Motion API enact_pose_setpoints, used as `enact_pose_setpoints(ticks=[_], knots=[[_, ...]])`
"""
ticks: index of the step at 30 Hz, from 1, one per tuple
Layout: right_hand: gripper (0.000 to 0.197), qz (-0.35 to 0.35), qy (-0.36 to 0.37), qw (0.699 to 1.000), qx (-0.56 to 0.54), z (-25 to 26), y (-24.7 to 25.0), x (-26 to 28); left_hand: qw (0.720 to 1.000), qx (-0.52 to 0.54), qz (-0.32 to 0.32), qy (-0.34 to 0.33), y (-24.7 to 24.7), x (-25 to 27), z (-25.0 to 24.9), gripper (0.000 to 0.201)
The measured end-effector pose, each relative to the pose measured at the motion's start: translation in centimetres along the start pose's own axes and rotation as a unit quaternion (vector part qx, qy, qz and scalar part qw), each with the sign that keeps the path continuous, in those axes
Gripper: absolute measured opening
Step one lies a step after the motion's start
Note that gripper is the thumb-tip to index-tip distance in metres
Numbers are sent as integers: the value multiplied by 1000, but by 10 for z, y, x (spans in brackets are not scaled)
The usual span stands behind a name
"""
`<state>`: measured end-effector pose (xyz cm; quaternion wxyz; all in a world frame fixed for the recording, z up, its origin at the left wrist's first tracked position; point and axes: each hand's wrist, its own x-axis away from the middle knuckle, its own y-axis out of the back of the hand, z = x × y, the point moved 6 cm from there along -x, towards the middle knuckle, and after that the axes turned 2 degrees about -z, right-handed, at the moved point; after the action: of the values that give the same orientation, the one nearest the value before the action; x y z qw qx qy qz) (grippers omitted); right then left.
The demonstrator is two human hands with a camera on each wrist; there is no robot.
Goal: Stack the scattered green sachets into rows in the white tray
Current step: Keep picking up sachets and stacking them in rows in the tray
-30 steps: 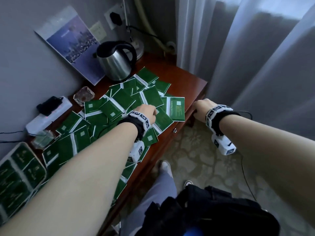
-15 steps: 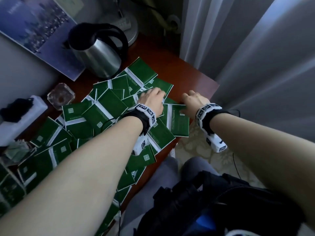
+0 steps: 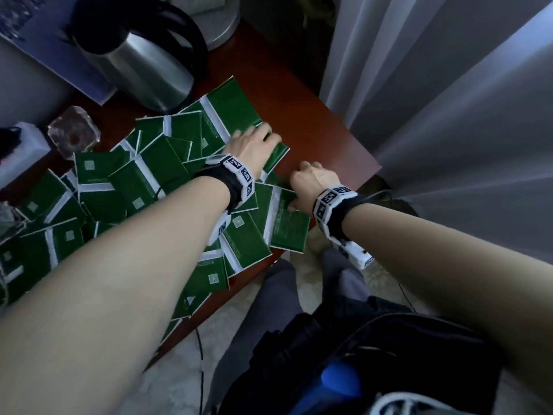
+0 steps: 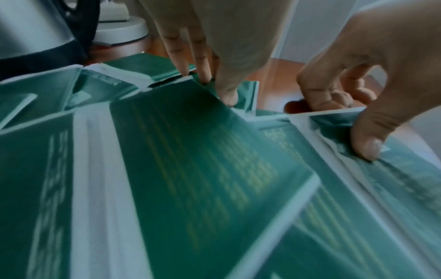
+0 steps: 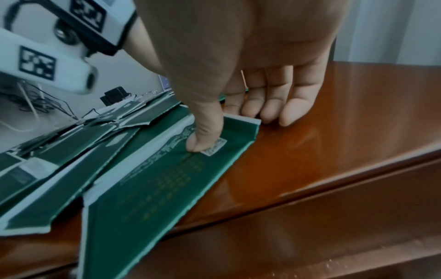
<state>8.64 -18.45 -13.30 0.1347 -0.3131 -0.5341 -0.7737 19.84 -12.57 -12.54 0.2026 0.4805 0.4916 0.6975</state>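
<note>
Grey curtains [image 3: 449, 100] hung close along the far and right edges of a red-brown wooden table [image 3: 323, 130], whose bare corner by the curtains offered the only open room on its top. Green sachets [image 3: 143, 187] lay scattered and overlapping across most of the rest, several jutting past the near edge over the floor. Toward the left they ran out of the head view, and the white tray showed in none of the 3 views.

At the back stood a steel kettle [image 3: 143, 64] with a black handle, its top cut off by the frame; a small glass dish [image 3: 73, 133] sat to its left.

The left hand [image 3: 254, 145] reached into the far side of the heap, fingers [image 4: 181, 56] pointing down with their tips at the edge of a sachet. Whether they gripped it was hidden (the left wrist view was blurred there), so I could not tell.

The right hand [image 3: 311, 181] pinched the front sachet [image 3: 290, 226], thumb [image 5: 203, 136] pressed on its printed face and fingers [image 5: 269, 105] curled under its raised far edge, just beside bare wood. That sachet overhung the table's near edge. Print on the sachets was too smeared to read.
</note>
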Motion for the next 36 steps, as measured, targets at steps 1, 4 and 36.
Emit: enact_pose_setpoints(ticks=[1, 4, 36], knots=[[56, 3, 5, 1000, 1, -2, 2, -2, 1000, -5, 5, -6, 4, -7, 0, 68], [50, -1, 22, 1000, -3, -9, 7, -8, 998, -28, 38, -29, 17, -26, 1, 62], [26, -88, 1, 995, -53, -98, 127, -60, 985, 120, 3, 127, 53, -86, 24, 48]])
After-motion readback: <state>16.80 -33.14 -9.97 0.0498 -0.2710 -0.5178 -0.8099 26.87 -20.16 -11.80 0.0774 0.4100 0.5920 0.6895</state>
